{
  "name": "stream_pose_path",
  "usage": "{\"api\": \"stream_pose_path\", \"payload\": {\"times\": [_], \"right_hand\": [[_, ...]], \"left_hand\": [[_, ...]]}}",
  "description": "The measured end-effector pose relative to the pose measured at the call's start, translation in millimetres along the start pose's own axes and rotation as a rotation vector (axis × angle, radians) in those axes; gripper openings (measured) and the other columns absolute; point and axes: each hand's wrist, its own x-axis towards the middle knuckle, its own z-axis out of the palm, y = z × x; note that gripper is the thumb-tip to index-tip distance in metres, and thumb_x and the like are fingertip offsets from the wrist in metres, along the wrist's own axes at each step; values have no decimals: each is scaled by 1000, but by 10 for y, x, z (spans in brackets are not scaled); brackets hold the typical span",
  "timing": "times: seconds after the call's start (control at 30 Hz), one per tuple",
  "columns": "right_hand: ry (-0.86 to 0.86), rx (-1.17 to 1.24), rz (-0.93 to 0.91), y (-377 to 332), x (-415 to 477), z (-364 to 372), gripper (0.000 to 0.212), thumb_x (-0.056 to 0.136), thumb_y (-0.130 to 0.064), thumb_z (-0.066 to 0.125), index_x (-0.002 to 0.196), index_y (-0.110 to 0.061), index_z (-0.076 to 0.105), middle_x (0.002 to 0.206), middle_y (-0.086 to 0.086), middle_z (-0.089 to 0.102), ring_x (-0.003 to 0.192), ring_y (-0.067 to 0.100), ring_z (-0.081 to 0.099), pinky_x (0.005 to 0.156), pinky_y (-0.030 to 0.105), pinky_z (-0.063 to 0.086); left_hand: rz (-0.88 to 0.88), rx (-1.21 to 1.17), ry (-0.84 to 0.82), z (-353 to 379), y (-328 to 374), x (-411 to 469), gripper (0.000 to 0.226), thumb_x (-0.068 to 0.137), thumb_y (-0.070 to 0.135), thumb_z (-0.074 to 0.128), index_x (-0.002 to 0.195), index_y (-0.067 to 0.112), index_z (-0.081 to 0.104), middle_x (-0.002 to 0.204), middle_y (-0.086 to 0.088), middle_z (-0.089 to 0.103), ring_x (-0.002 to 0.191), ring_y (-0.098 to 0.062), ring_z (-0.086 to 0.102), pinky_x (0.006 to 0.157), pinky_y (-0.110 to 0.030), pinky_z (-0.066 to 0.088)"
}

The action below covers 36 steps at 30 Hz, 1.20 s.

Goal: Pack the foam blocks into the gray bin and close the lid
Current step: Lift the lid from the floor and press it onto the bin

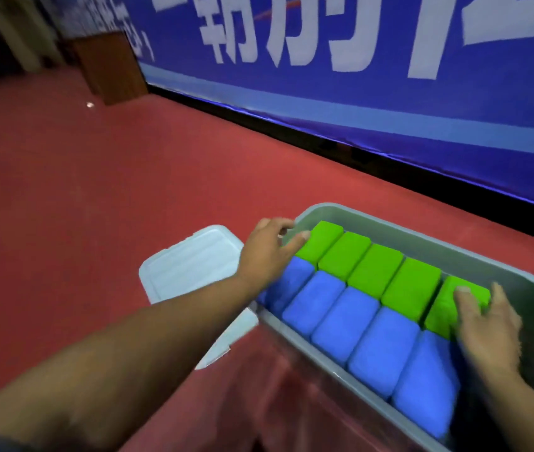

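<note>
Filling gray bin [373,223] — green blocks [376,269], blue blocks [344,324] — lid [190,265] beside.

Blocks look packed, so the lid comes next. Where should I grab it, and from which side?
Likely by the lid's far short edge, from above. It lies flat on the floor left of the bin, its near corner tucked against the bin wall under the left hand's arm. The far rim is exposed, giving fingers room to hook under.
</note>
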Motion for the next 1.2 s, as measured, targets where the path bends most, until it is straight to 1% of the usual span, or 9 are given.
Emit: {"api": "stream_pose_path", "payload": {"times": [0.17, 0.3, 0.43, 0.53, 0.63, 0.77, 0.9, 1.03, 1.2], "right_hand": [[-144, -79, -281, -576, -280, 355, 74, 100, -50, 56, 159, -8, 36, 164, 25, 31, 154, 33, 26, 126, 45, 19], [-246, -17, -394, -1073, -703, 876, 63, 103, -41, 52, 159, -16, 37, 169, 14, 27, 157, 21, 20, 126, 35, 14], [-349, 54, -453, -1605, -1194, 1490, 57, 104, -43, 49, 158, -28, 39, 171, -3, 23, 156, 9, 18, 117, 20, 14], [-463, 93, -442, -1837, -1454, 1944, 57, 102, -56, 42, 156, -37, 40, 169, -16, 19, 155, -1, 14, 116, 18, 14], [-513, 12, -453, -1913, -1546, 2212, 91, 85, -89, 11, 154, -39, 40, 172, -17, 15, 155, -3, 8, 119, 21, 12], [-623, 154, -284, -2203, -1793, 2003, 59, 102, -58, 41, 156, -36, 40, 167, -14, 27, 151, 1, 23, 114, 18, 20], [-751, 83, -247, -2313, -2099, 1992, 52, 104, -50, 43, 155, -36, 41, 165, -12, 34, 150, 5, 30, 116, 23, 25], [-813, 70, -155, -2247, -2246, 2530, 53, 103, -53, 39, 154, -39, 41, 165, -12, 34, 150, 6, 32, 122, 33, 26], [-799, 8, 121, -1626, -2329, 3681, 64, 100, -60, 43, 156, -28, 42, 164, 0, 37, 149, 17, 37, 124, 34, 25]], "left_hand": [[-297, 98, 123, -814, -1017, 41, 55, 91, 58, 65, 131, 19, 62, 121, -5, 63, 94, -15, 60, 87, -33, 48], [-483, 126, 127, -1119, -1641, -35, 67, 90, 62, 64, 140, 17, 55, 133, -6, 60, 94, -13, 54, 82, -31, 38], [-579, 117, 93, -1199, -2239, -19, 73, 87, 67, 63, 140, 18, 53, 139, -10, 56, 93, -18, 58, 80, -33, 43], [-628, 103, 68, -1281, -2557, 33, 79, 85, 73, 61, 142, 19, 51, 142, -10, 54, 107, -25, 66, 89, -39, 52], [-644, 85, 50, -1438, -2622, 68, 77, 87, 70, 62, 143, 18, 51, 143, -10, 53, 109, -24, 66, 86, -36, 50], [-638, 155, 16, -1884, -2533, 31, 86, 81, 81, 54, 137, 16, 58, 125, -10, 65, 97, -21, 65, 82, -37, 52], [-649, 283, -2, -2311, -2651, 61, 84, 81, 82, 51, 114, 7, 65, 76, -1, 58, 65, -21, 54, 59, -33, 39], [-663, 275, 49, -2319, -3220, 372, 89, 76, 88, 47, 112, 7, 62, 104, -22, 68, 95, -40, 67, 77, -46, 53], [-621, 264, 22, -1972, -4215, 811, 92, 76, 86, 48, 122, 8, 63, 112, -21, 69, 105, -42, 66, 90, -51, 54]]}}
